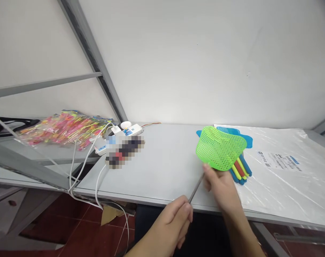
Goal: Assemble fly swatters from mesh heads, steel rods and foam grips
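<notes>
My right hand [220, 185] pinches the base of a green mesh fly-swatter head [220, 148], held tilted above the table. A thin metal rod [196, 188] runs from that head down to my left hand [170, 223], whose fingers are closed round the rod's lower end near the table's front edge. Behind the green head lies a pile of swatter heads [241, 167], blue with red and yellow parts, resting partly on a stack of clear plastic bags [285, 167].
A grey table [157, 167] stands against a white wall. At its back left sit white power strips [126, 132] with cables hanging over the edge. A bag of colourful pieces [63, 126] lies on a lower shelf at left. Grey metal frame bars [98, 60] cross at left.
</notes>
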`<state>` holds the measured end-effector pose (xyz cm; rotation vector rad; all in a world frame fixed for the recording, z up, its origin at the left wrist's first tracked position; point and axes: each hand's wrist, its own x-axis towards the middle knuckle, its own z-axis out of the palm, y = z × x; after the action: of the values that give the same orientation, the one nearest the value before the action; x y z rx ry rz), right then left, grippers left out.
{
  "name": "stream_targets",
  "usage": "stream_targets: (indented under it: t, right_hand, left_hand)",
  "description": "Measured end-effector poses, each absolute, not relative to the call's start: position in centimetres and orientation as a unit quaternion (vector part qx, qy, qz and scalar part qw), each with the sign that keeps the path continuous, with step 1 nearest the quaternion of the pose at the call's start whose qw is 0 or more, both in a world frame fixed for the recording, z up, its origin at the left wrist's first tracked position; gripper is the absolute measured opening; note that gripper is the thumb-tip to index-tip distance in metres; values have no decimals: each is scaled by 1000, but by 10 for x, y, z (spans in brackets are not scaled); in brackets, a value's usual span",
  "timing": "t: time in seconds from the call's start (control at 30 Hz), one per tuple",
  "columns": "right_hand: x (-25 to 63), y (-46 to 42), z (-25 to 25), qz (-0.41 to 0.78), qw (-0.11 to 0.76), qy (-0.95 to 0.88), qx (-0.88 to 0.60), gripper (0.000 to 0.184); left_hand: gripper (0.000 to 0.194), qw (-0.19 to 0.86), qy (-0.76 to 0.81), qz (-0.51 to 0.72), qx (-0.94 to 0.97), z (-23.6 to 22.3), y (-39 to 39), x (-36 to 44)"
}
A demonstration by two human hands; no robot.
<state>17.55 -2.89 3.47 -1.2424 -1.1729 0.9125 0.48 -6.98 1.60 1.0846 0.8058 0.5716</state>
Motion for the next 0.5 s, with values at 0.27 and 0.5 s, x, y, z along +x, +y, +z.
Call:
stream_targets:
  t: [0.27,0.5]
  right_hand:
    - [179,-24,40,457,531,-509,-500,45]
    - [176,-23,39,538,577,-422,-447,43]
  left_hand:
    - [39,696,371,228,570,29,-59,-5]
    - [40,679,377,206,596,36,-56,-10]
